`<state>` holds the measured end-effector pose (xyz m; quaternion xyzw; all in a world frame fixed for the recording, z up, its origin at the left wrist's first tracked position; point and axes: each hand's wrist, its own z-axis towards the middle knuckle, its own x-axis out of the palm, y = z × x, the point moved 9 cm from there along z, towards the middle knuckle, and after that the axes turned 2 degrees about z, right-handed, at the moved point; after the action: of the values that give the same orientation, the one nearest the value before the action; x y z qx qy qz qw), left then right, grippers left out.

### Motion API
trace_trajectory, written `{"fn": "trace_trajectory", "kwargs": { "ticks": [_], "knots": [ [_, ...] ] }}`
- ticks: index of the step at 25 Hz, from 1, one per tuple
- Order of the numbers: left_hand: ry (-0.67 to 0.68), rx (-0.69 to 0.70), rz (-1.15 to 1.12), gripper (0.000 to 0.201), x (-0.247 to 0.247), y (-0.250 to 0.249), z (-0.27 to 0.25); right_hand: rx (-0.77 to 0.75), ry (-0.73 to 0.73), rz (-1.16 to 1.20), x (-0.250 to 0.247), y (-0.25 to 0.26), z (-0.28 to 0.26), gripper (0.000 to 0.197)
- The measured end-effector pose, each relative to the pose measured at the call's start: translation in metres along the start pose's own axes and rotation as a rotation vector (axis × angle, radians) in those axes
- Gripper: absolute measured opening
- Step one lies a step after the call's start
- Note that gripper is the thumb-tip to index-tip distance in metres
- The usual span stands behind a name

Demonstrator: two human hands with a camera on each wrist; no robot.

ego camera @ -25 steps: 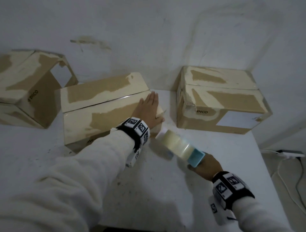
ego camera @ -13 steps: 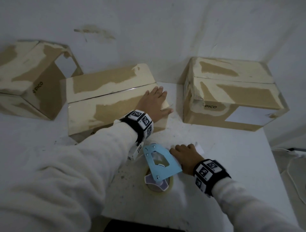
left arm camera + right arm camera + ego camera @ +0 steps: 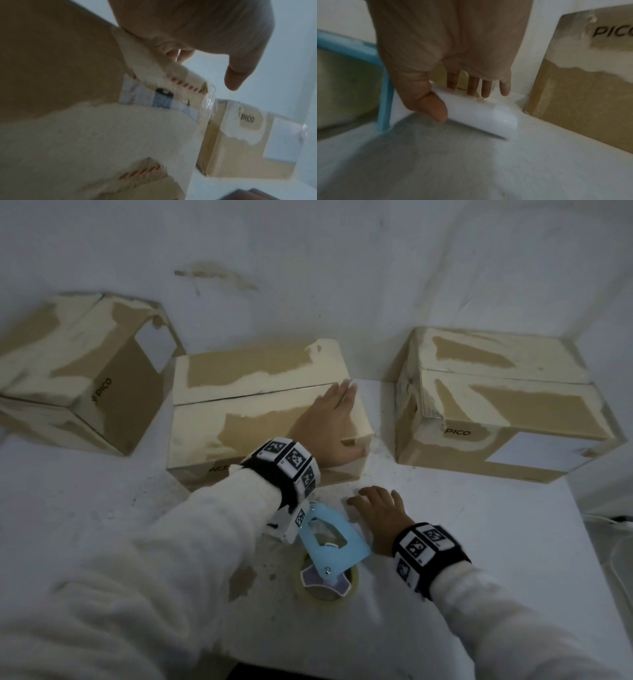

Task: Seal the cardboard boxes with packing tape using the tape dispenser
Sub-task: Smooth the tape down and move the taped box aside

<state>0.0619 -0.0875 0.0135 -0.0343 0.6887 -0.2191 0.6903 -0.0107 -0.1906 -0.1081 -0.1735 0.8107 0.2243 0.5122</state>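
Since a second ago we lowered tape dispenser (image 3: 334,546) from mid-air onto surface (image 3: 479,542), near front edge. Middle box (image 3: 260,409), toward back edge: our left hand (image 3: 334,426) flat on its right end, grip released, steadying flaps. Right hand (image 3: 380,508) curled around white handle (image 3: 477,115). Step in hand: readying dispenser. Next, we judge: lift dispenser, lay tape along seam.

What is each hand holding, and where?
Right hand grips the dispenser by its white handle. Left hand holds nothing, flat on the middle box.
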Motion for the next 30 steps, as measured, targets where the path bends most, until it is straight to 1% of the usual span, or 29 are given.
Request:
{"fn": "trace_trajectory", "kwargs": {
  "ticks": [1,2,4,5,6,7,8,9,11,13,14,16,18,20,22,24,26,30],
  "knots": [
    [-0.045,-0.030,-0.006,0.092,-0.008,0.008,-0.009,0.006,-0.061,0.075,-0.014,-0.003,-0.001,0.061],
    [-0.107,-0.066,-0.021,0.085,-0.016,0.019,-0.020,0.002,-0.222,0.183,-0.034,-0.006,-0.002,0.051],
    [-0.278,-0.129,-0.086,0.074,-0.037,0.049,-0.050,0.042,-0.650,0.384,-0.083,-0.018,-0.012,0.026],
    [-0.355,-0.154,-0.115,0.072,-0.045,0.066,-0.066,0.058,-0.841,0.455,-0.105,-0.020,-0.020,0.020],
    [-0.405,-0.183,-0.127,0.071,-0.051,0.084,-0.081,0.062,-0.960,0.493,-0.123,-0.018,-0.021,0.020],
    [-0.423,-0.215,-0.120,0.070,-0.054,0.100,-0.095,0.060,-1.006,0.506,-0.134,-0.012,-0.017,0.024],
    [-0.426,-0.250,-0.096,0.070,-0.057,0.116,-0.108,0.057,-0.997,0.504,-0.142,-0.004,-0.009,0.030],
    [-0.417,-0.289,-0.057,0.072,-0.059,0.130,-0.119,0.061,-0.942,0.485,-0.144,0.005,0.003,0.037],
    [-0.354,-0.393,0.004,0.077,-0.054,0.154,-0.137,0.088,-0.786,0.450,-0.137,0.014,0.022,0.050],
    [-0.284,-0.495,-0.063,0.080,-0.042,0.173,-0.149,0.113,-0.673,0.431,-0.121,0.014,0.033,0.058],
    [-0.275,-0.517,-0.122,0.081,-0.037,0.179,-0.153,0.126,-0.662,0.423,-0.118,0.014,0.034,0.060],
    [-0.301,-0.516,-0.210,0.084,-0.034,0.184,-0.154,0.156,-0.699,0.421,-0.115,0.011,0.033,0.061],
    [-0.324,-0.516,-0.279,0.088,-0.034,0.188,-0.153,0.190,-0.739,0.475,-0.114,0.009,0.030,0.062],
    [-0.323,-0.500,-0.340,0.097,-0.035,0.192,-0.149,0.212,-0.779,0.588,-0.114,0.009,0.028,0.062],
    [-0.306,-0.492,-0.392,0.102,-0.039,0.199,-0.142,0.220,-0.828,0.759,-0.115,0.011,0.025,0.056],
    [-0.291,-0.481,-0.445,0.094,-0.043,0.208,-0.134,0.250,-0.864,0.972,-0.114,0.010,0.023,0.051],
    [-0.282,-0.472,-0.483,0.086,-0.049,0.217,-0.127,0.297,-0.876,1.159,-0.111,0.004,0.025,0.050],
    [-0.220,-0.447,-0.491,0.085,-0.061,0.229,-0.117,0.386,-0.927,1.289,-0.110,-0.013,0.026,0.046]
  ]
}}
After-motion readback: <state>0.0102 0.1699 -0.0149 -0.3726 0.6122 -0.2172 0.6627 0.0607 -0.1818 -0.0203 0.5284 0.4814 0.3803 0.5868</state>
